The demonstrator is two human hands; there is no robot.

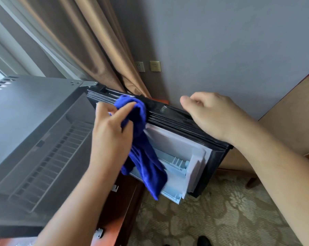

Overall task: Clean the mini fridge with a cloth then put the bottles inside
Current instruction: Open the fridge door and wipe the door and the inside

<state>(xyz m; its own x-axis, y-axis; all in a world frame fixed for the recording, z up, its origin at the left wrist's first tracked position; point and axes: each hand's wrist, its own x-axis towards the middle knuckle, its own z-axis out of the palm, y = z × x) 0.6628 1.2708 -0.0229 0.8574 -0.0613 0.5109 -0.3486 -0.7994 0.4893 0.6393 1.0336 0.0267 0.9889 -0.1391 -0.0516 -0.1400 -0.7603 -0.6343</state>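
The black mini fridge (31,110) fills the left of the head view, seen from above. Its door (169,118) is swung open to the right, showing a white inner liner and a light blue door shelf (176,166). My left hand (111,132) grips a blue cloth (144,157) and holds it against the top edge of the door near the hinge; the rest of the cloth hangs down over the liner. My right hand (210,114) holds the door's top edge further right, fingers curled over it. No bottles are in view.
A tan curtain (96,50) hangs behind the fridge beside a grey wall with two sockets (155,66). A wooden cabinet (121,210) stands under the fridge. An upholstered chair (292,112) is at the right, on patterned carpet (212,219).
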